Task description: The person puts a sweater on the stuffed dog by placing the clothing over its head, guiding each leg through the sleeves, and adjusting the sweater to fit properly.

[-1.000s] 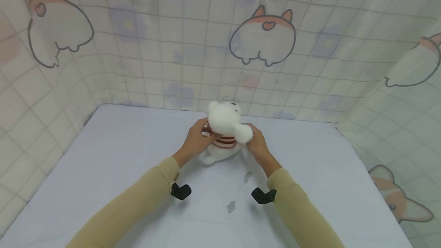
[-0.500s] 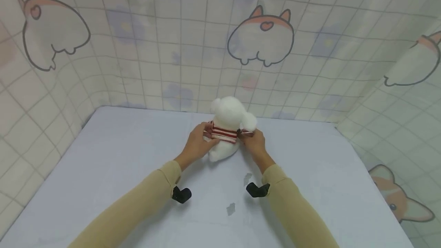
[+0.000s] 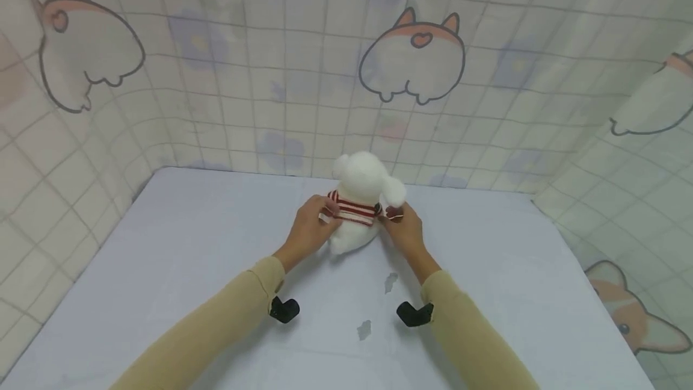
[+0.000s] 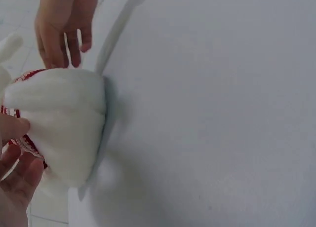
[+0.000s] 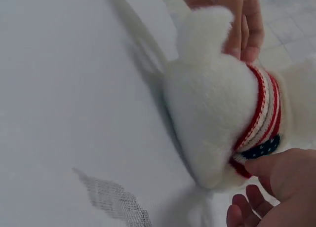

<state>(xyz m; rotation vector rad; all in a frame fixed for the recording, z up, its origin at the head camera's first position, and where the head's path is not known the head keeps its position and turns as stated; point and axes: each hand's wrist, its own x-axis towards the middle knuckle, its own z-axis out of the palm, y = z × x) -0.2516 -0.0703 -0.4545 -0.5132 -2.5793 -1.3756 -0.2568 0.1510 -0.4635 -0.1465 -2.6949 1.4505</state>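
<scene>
A white plush toy point(image 3: 364, 174) sits near the back of the table with its round head up and its back towards me. It wears a small red-and-white striped knitted sweater point(image 3: 354, 209); a navy patch with white dots point(image 5: 261, 147) shows at one side in the right wrist view. My left hand point(image 3: 314, 221) pinches the sweater's left side between thumb and fingers. At the other side, my right hand point(image 3: 405, 226) pinches the sweater's edge, its thumb by the navy patch. The toy's face is hidden.
Under the toy spreads a white-covered table point(image 3: 216, 227) with two grey patches, one of them a torn-looking patch point(image 3: 364, 330). A checked curtain point(image 3: 303, 77) with cartoon corgis hangs close behind and along both sides. Black wrist mounts point(image 3: 284, 310) stick out below the sleeves.
The toy has turned and straightened, so the dark facial features seen earlier are out of sight and more of the sweater's back shows. Both hands have shifted onto the sweater's sides.
</scene>
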